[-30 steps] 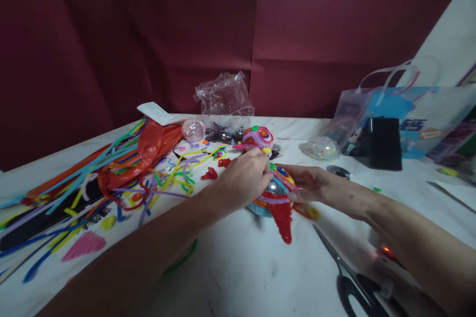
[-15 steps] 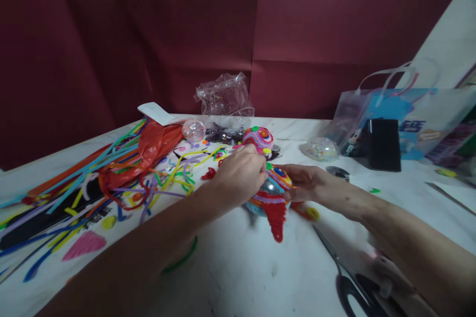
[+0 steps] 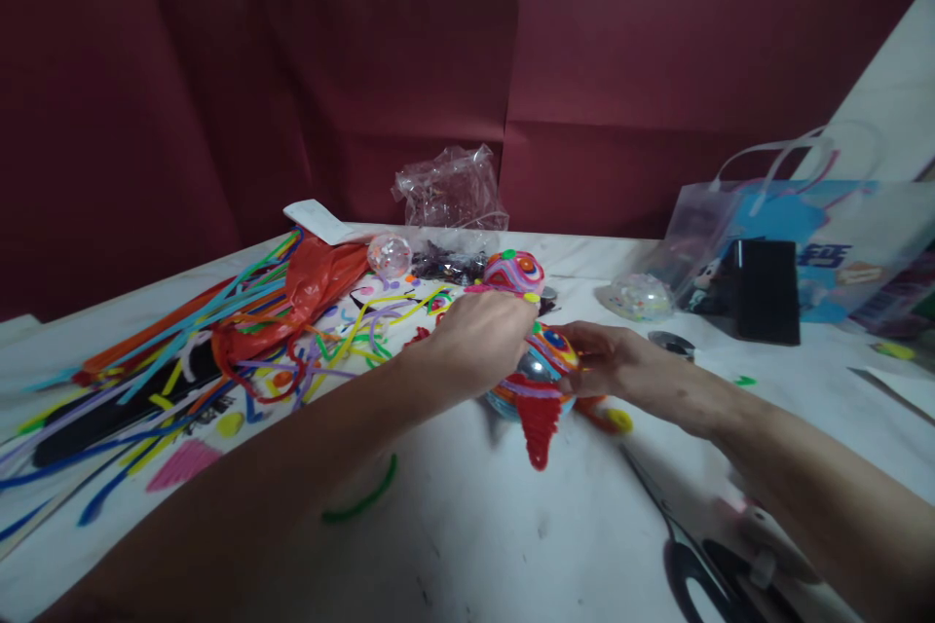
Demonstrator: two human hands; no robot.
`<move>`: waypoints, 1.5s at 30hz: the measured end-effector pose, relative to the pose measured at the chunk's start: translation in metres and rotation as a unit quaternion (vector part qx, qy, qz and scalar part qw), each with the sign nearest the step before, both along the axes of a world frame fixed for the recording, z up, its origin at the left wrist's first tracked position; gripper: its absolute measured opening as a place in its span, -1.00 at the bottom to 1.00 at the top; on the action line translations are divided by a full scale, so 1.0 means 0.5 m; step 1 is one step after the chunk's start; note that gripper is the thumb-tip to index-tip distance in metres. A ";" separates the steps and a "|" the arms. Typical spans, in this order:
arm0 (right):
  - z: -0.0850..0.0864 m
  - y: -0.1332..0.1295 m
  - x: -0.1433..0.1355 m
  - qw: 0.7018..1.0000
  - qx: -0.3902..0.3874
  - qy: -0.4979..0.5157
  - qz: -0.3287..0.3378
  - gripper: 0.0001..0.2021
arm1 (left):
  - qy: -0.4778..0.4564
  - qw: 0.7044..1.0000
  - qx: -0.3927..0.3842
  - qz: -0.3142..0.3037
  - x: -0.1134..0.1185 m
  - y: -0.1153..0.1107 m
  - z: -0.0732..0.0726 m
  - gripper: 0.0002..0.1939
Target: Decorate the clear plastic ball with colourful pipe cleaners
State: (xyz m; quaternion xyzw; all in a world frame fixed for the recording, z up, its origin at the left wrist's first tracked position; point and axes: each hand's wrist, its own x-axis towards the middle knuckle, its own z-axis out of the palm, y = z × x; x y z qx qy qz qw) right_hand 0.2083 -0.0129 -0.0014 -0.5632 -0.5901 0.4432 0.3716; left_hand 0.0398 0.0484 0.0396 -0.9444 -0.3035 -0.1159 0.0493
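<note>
Steadying a striped ball (image 3: 537, 368) near the centre of the table (image 3: 467, 535), the right hand (image 3: 606, 360) holds its three-o'clock side between thumb and fingers. The left hand (image 3: 489, 336) curls in at ten o'clock, its fingertips hidden, so I can't tell whether they pinch anything. The ball looks light, probably stiff and slippery where smooth, softer where fuzzy. I'd cup its sides, sparing the red fin (image 3: 539, 430) at six o'clock, which looks easily bent.
</note>
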 end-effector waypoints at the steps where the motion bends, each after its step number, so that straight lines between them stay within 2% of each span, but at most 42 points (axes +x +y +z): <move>1: 0.000 0.001 0.000 1.000 0.000 -0.003 -0.003 -0.45 | 0.006 1.000 -0.001 0.013 0.000 -0.003 0.001 -0.87; 5: 0.003 0.001 -0.002 1.000 0.000 -0.005 -0.013 -0.49 | -0.001 0.999 -0.030 0.043 0.000 -0.012 0.000 -0.83; 10: 0.007 -0.007 -0.006 1.000 -0.002 0.006 -0.010 -0.52 | -0.051 0.995 -0.069 0.045 -0.001 -0.011 -0.005 -0.84; 14: 0.003 -0.006 -0.008 1.000 0.001 0.009 -0.009 -0.51 | -0.059 0.995 -0.060 0.046 -0.001 -0.014 -0.004 -0.85; 21: -0.005 0.001 -0.005 1.000 -0.006 0.004 -0.020 -0.52 | -0.003 0.997 -0.049 0.061 0.007 -0.021 0.005 -0.83; 27: -0.002 -0.002 -0.010 1.000 -0.007 0.001 -0.027 -0.49 | 0.001 0.997 -0.051 0.059 0.010 -0.021 0.011 -0.82; 36: -0.001 -0.003 -0.010 1.000 0.005 -0.001 -0.018 -0.51 | -0.036 0.996 -0.061 0.051 0.005 -0.009 -0.002 -0.81; 42: -0.003 -0.001 -0.013 1.000 0.012 0.000 -0.010 -0.55 | -0.040 0.994 -0.085 0.062 -0.003 -0.013 0.003 -0.82; 45: -0.005 -0.001 -0.011 1.000 0.008 0.000 -0.011 -0.54 | -0.045 0.993 -0.088 0.060 -0.008 -0.017 -0.006 -0.80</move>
